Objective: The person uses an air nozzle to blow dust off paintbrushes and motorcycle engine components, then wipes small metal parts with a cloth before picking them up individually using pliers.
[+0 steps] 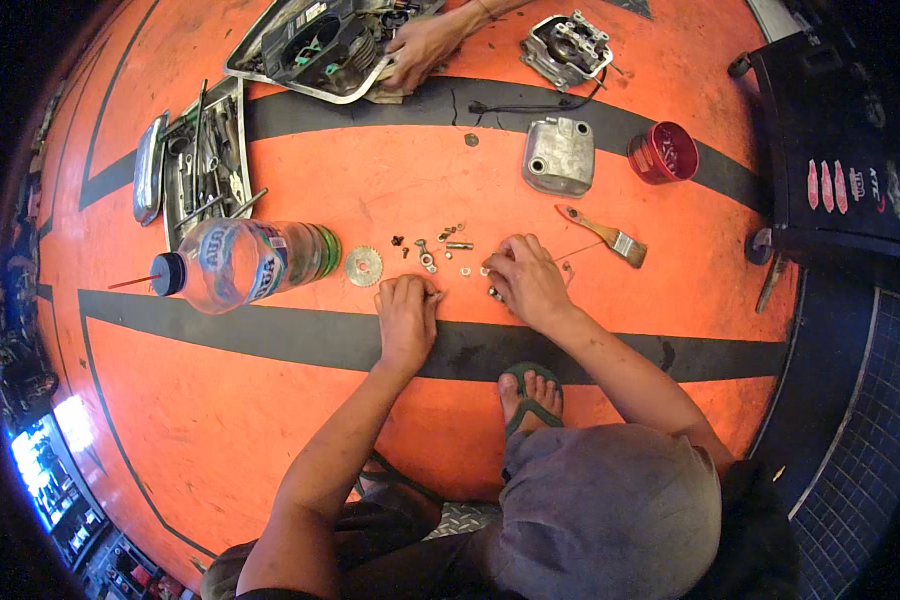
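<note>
Foot [515, 395] in a green sandal: one, on the orange floor, nearest the person.
Left hand [407, 318]: fingers curled, knuckles up, right of a toothed metal disc [363, 266]; whether it grips anything, one cannot tell.
Right hand [532, 282]: fingers bent downward, a small metal piece [495, 293] at the fingertips; whether pinched or only touched, one cannot tell.
Small metal parts, loose on the floor between and just beyond the hands: a lever with a ringed end [426, 257], a short pin [459, 245], dark bolts [398, 241], a pale nut [466, 271].
Clear plastic bottle [240, 265]: dark cap, red straw; left of the disc.
Paintbrush [602, 233]: beyond the right hand, to its right.
Metal cover [558, 158]: farther off, near a red cup [644, 160] of small pieces.
Tool tray [241, 125]: beyond the bottle, filled with tools.
Engine block [567, 50]: far side, beside a cable.
Large metal tray [348, 98]: far side, holding engine parts; a co-worker's hand [422, 48] at its edge.
</note>
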Available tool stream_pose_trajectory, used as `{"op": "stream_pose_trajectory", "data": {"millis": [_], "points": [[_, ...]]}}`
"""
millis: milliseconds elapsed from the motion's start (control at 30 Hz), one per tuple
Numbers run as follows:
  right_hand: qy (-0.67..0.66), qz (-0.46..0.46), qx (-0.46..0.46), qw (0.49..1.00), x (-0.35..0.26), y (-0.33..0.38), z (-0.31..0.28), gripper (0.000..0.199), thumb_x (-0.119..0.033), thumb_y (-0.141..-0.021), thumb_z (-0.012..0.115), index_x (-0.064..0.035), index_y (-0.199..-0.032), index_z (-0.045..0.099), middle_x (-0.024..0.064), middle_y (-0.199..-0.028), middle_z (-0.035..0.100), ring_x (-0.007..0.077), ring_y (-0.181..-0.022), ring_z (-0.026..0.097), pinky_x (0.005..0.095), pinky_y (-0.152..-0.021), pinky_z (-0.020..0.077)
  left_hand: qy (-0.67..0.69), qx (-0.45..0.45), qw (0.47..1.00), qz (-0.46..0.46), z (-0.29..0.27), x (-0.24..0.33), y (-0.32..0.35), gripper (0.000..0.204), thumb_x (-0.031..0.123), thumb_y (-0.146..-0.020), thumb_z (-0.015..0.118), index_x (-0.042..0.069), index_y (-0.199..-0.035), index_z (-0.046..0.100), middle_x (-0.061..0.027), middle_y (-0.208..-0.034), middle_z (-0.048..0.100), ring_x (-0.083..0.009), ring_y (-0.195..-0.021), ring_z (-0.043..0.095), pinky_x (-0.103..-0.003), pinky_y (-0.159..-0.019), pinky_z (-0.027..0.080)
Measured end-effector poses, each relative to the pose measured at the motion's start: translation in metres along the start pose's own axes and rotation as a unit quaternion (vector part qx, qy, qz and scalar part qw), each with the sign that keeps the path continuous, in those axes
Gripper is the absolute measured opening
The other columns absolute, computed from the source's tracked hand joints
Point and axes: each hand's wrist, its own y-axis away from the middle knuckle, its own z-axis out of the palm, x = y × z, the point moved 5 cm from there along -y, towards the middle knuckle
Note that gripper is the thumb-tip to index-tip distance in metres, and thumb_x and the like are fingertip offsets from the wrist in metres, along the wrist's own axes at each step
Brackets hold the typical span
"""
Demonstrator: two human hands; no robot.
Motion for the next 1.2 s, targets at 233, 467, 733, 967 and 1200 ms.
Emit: {"op": "stream_pose_trajectory", "data": {"millis": [233, 467, 733, 967, 1200], "points": [[-0.133, 0.034, -0.010, 0.990, 0.013, -0.012, -0.008, 0.017, -0.006, -0.071, 0.072, -0.0079, -0.086, 0.065, 0.0090, -0.098, 0.058, 0.0298, -0.103, 0.053, 0.0408, -0.090, 0.0479, 0.306, 0.110, 0.925, -0.197, -0.014, -0.036, -0.005, 0.011, 0.009, -0.097, 0.060, -0.001, -0.099, 0.055, -0.0069, -0.090, 0.058, -0.0150, -0.079, 0.054, -0.029, -0.074, 0.046], [-0.382, 0.269, -0.118, 0.876, 0.015, -0.007, -0.002, 0.017, -0.015, -0.087, 0.071, -0.0024, -0.092, 0.062, 0.0045, -0.084, 0.067, 0.0106, -0.071, 0.063, 0.0270, -0.061, 0.0518, 0.588, -0.059, 0.715, -0.373, 0.009, -0.020, 0.005, 0.024, 0.020, -0.102, 0.053, 0.001, -0.115, 0.060, -0.0062, -0.096, 0.064, -0.0147, -0.086, 0.061, -0.028, -0.082, 0.049], [-0.380, 0.213, -0.162, 0.885, -0.032, 0.001, 0.009, 0.015, -0.010, -0.087, 0.071, 0.0003, -0.096, 0.067, 0.0052, -0.084, 0.067, 0.0093, -0.076, 0.063, 0.0264, -0.068, 0.0534, 0.706, -0.127, 0.558, -0.416, 0.032, 0.009, 0.011, 0.029, 0.024, -0.105, 0.045, -0.001, -0.107, 0.059, -0.0117, -0.098, 0.065, -0.0217, -0.095, 0.064, -0.036, -0.091, 0.052], [-0.061, 0.031, -0.058, 0.996, -0.022, -0.018, 0.010, 0.024, -0.020, -0.085, 0.067, -0.0019, -0.102, 0.066, 0.0155, -0.103, 0.061, 0.0326, -0.103, 0.059, 0.0423, -0.083, 0.0528, 0.655, -0.108, 0.602, -0.444, 0.040, -0.008, 0.020, 0.030, 0.026, -0.104, 0.049, -0.002, -0.105, 0.059, -0.0114, -0.097, 0.065, -0.0235, -0.090, 0.067, -0.033, -0.085, 0.056], [-0.024, -0.023, -0.025, 0.999, -0.029, -0.012, 0.025, 0.017, -0.013, -0.082, 0.067, -0.0022, -0.095, 0.061, 0.0141, -0.095, 0.058, 0.0325, -0.097, 0.059, 0.0421, -0.079, 0.0526, 0.649, -0.075, 0.618, -0.437, 0.033, -0.003, 0.009, 0.037, 0.026, -0.107, 0.038, -0.007, -0.113, 0.054, -0.0184, -0.110, 0.062, -0.0263, -0.102, 0.065, -0.037, -0.095, 0.052]]}}
